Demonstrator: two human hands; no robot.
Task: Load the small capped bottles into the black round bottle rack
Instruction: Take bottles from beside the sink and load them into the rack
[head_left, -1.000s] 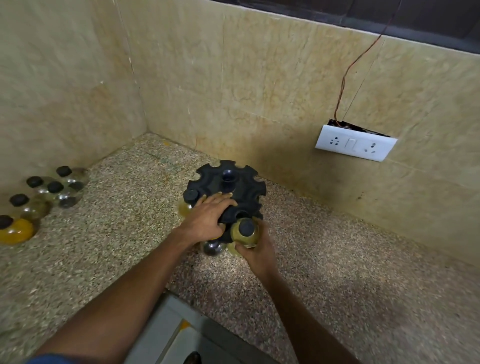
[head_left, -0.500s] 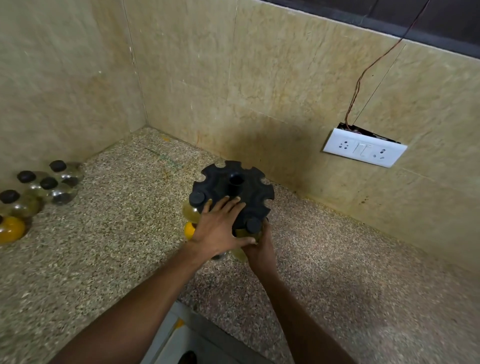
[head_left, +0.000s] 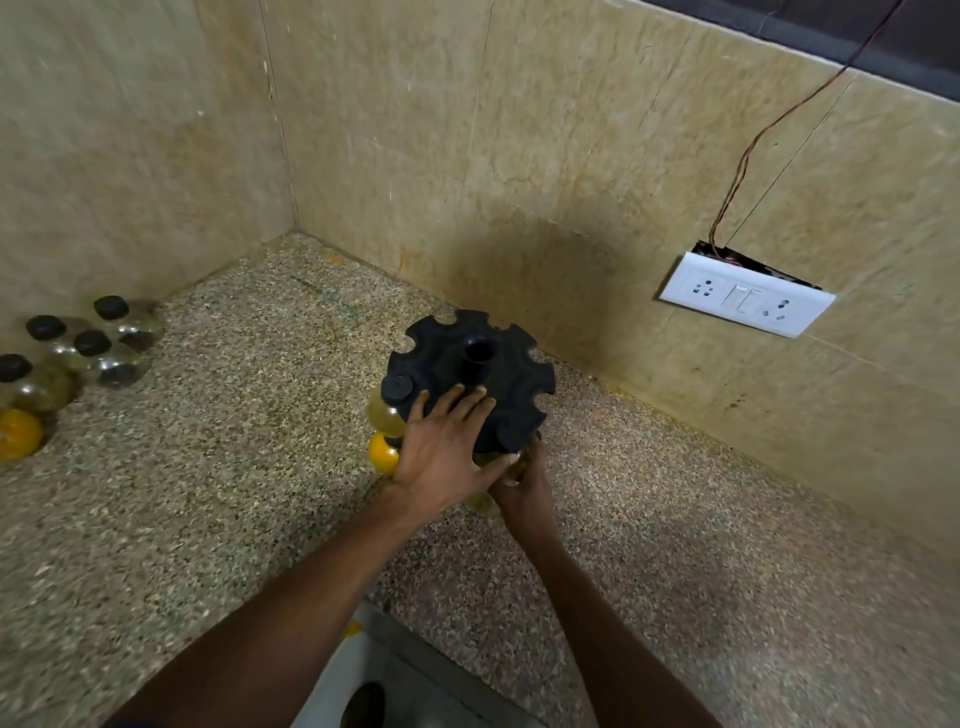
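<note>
The black round bottle rack (head_left: 511, 358) stands on the speckled counter near the back wall. My left hand (head_left: 447, 454) lies flat on its top with the fingers straight. My right hand (head_left: 522, 493) grips a yellowish bottle (head_left: 506, 457) whose black cap sits in a notch at the rack's near edge. Another capped bottle (head_left: 389, 405) hangs in a notch on the left side, with an orange-filled one (head_left: 382, 452) below it. Several loose capped bottles (head_left: 91, 348) stand at the far left by the side wall.
A white switch and socket plate (head_left: 745, 293) hangs on the back wall to the right, with a thin wire running up from it. The counter's front edge and a grey floor patch (head_left: 415, 675) show below my arms.
The bottle in my right hand has gone from beside the rack into the near notch. My left hand shifted slightly on the rack top. The camera came closer.
</note>
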